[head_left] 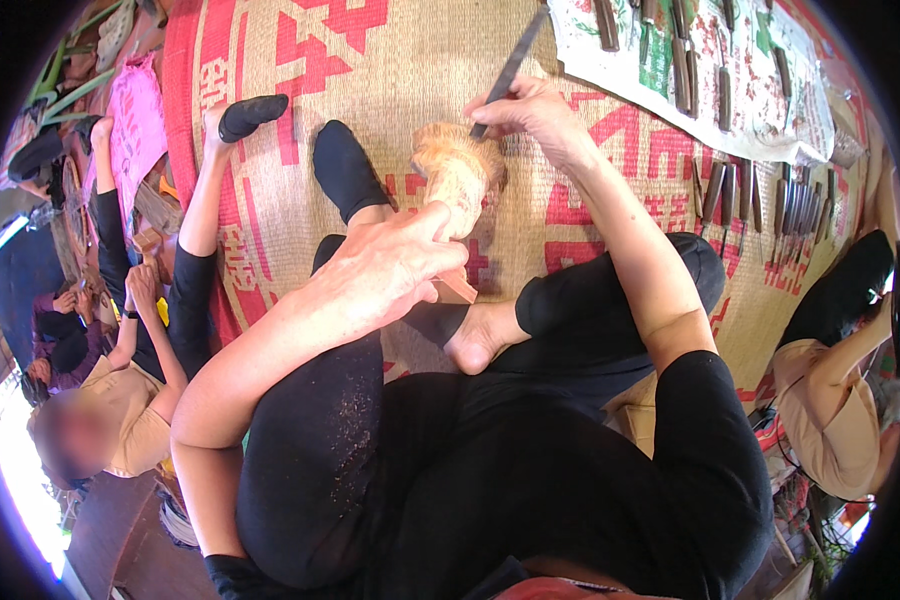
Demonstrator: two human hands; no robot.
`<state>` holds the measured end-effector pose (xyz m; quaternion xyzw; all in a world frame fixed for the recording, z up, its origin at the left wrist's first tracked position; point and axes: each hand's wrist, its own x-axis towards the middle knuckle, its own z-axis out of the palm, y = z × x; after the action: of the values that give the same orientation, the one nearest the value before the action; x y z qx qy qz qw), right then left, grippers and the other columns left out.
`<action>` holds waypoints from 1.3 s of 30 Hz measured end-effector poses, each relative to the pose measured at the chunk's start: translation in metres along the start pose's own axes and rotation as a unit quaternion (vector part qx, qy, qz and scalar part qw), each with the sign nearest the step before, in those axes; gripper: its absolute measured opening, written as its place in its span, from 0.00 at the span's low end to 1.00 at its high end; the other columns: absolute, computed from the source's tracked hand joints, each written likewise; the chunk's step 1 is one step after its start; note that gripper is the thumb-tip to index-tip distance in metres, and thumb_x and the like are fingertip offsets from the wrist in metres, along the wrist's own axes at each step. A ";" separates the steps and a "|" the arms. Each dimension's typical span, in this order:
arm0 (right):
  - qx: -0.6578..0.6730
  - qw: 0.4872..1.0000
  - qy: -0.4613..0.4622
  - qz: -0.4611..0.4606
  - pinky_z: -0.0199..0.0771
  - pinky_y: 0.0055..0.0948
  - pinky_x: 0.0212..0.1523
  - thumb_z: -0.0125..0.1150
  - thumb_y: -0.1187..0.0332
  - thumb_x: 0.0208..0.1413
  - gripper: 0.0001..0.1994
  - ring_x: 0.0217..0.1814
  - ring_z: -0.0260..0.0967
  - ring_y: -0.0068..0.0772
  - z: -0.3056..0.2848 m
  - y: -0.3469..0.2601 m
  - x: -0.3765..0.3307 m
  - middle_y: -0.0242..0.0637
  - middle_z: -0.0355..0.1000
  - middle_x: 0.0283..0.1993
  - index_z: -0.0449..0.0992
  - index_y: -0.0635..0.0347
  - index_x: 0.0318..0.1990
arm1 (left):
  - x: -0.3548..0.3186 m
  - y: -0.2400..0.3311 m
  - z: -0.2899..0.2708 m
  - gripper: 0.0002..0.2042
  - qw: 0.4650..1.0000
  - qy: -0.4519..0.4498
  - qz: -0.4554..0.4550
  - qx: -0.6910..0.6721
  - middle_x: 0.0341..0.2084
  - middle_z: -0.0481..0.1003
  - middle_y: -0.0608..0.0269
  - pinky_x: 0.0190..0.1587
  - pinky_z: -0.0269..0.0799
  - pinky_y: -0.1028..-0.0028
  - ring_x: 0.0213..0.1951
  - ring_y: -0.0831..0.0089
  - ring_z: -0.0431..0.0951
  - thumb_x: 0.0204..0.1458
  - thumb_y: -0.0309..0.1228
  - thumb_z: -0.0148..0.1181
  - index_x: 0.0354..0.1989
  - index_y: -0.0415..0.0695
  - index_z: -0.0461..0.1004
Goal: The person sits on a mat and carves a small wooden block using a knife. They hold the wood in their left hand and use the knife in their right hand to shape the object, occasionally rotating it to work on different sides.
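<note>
Woven mat (pixel 390 60), tan with red pattern, covers the floor beneath the seated person, whose legs in black trousers are crossed over it. A printed cloth (pixel 770 110) lies at upper right, carrying rows of chisels (pixel 785 205) with dark handles, well apart from the work.

Wooden carving (pixel 457 180), pale and unfinished, stands roughly upright between the person's feet, its squared base resting near the bare foot (pixel 475 340) and its rounded, roughly cut top pointing away from the viewer. It appears stiff and solid, of moderate weight for one hand, with a dry, rough surface unlikely to slip; thin carved edges at the top are judged the fragile part, so the plain lower shaft is the sound place to hold.

Left hand (pixel 395 265) is closed around the lower shaft of the carving, fingers wrapped, steadying it.

Right hand (pixel 530 110) is pinched together on a flat metal file (pixel 510 70), gripping it low on the blade; the tip meets the carving's top, and the upper end slants up and to the right.

Fine wood dust (pixel 345 420) speckles the left trouser leg. Other seated people are at the left and right edges.
</note>
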<state>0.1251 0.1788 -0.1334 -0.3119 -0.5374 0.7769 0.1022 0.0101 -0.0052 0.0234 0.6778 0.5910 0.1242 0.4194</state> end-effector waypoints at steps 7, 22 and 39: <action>-0.021 0.998 0.046 0.027 0.74 0.22 0.33 0.63 0.71 0.50 0.06 0.30 0.73 0.22 -0.014 0.003 0.006 0.35 0.77 0.30 0.76 0.62 0.34 | 0.001 0.002 -0.001 0.13 1.000 0.000 0.002 -0.007 0.33 0.66 0.57 0.33 0.68 0.62 0.36 0.58 0.74 0.32 0.20 0.62 0.31 0.43 0.71; -0.008 0.998 0.055 0.032 0.75 0.20 0.32 0.62 0.71 0.51 0.06 0.29 0.74 0.22 -0.013 0.000 0.006 0.36 0.76 0.29 0.76 0.62 0.34 | 0.004 0.001 0.004 0.17 0.998 -0.043 -0.001 0.038 0.34 0.65 0.58 0.38 0.67 0.62 0.38 0.56 0.70 0.33 0.23 0.65 0.35 0.46 0.70; -0.038 0.999 -0.019 -0.016 0.74 0.22 0.36 0.64 0.70 0.49 0.06 0.32 0.74 0.21 0.008 0.006 0.000 0.33 0.76 0.29 0.76 0.62 0.33 | 0.009 0.001 0.007 0.10 0.997 -0.056 0.029 0.043 0.34 0.64 0.53 0.33 0.65 0.61 0.35 0.55 0.70 0.35 0.23 0.60 0.30 0.43 0.71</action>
<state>0.1211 0.1705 -0.1366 -0.2921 -0.5732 0.7600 0.0921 0.0179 -0.0001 0.0169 0.7180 0.5513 0.0722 0.4187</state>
